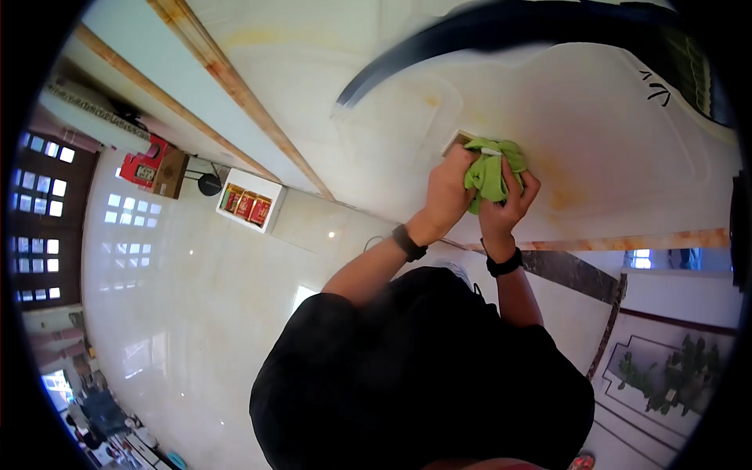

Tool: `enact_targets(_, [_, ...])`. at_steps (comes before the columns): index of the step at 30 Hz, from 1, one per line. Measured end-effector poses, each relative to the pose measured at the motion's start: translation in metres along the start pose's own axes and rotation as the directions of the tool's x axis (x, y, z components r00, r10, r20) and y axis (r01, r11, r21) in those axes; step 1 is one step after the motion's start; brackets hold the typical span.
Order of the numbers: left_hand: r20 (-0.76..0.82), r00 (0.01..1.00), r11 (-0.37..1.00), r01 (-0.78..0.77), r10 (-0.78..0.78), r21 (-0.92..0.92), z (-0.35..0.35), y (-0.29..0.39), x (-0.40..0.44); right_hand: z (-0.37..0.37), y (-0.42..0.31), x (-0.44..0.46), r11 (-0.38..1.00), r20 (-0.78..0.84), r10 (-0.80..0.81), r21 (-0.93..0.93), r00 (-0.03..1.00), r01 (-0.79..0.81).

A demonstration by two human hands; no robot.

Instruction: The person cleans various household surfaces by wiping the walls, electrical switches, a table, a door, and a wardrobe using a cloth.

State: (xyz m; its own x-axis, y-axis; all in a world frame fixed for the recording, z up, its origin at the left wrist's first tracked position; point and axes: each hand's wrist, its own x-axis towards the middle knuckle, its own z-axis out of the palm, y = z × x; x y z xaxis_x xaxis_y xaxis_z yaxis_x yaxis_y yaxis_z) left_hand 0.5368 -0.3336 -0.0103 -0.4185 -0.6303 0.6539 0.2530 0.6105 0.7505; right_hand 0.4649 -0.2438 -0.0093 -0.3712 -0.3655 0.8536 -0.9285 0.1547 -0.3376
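Observation:
A crumpled green cloth (489, 174) is held between both hands over a pale, glossy surface with yellowish patches (564, 141). My left hand (450, 182) is closed against the cloth's left side, its fingertips partly hidden. On the right side, my right hand (509, 202) has its bent fingers wrapped round the cloth. Just above my left hand, a small tan rectangular piece (457, 142) shows beside the cloth. Black bands are on both wrists.
A dark curved strip (501, 27) arches across the top. On the floor at left are a white box (251, 200) with red and gold packs, and a red carton (145, 163) beside a brown one (169, 174). A green plant (677, 372) stands at lower right.

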Motion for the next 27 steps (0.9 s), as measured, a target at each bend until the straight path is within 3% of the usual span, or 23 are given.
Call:
enact_targets(5, [0.103, 0.995, 0.999, 0.011, -0.015, 0.043, -0.003, -0.019, -0.012, 0.01, -0.004, -0.018, 0.993, -0.066, 0.119, 0.011, 0.991, -0.119])
enact_targets(11, [0.125, 0.982, 0.988, 0.133, -0.143, 0.085, -0.026, -0.048, -0.03, 0.034, -0.009, -0.042, 0.984, 0.065, 0.161, 0.064, 0.985, -0.165])
enact_targets(17, [0.002, 0.935, 0.933, 0.355, -0.355, 0.058, -0.057, -0.046, -0.009, 0.051, -0.054, 0.009, 0.993, 0.161, 0.014, 0.111, 0.987, -0.032])
enact_targets(20, [-0.14, 0.962, 0.97, 0.225, -0.236, -0.093, -0.065, -0.018, 0.031, 0.049, -0.074, 0.054, 0.99, 0.111, -0.041, 0.136, 0.993, 0.025])
enact_targets(24, [-0.089, 0.988, 0.992, -0.128, 0.128, 0.003, -0.052, 0.019, 0.078, 0.024, -0.075, 0.088, 0.999, -0.083, -0.007, 0.038, 0.997, 0.01])
enact_targets(27, [0.042, 0.973, 0.973, -0.228, 0.229, -0.034, -0.027, 0.039, 0.079, -0.002, -0.048, 0.083, 0.999, -0.204, 0.052, 0.015, 0.978, -0.05])
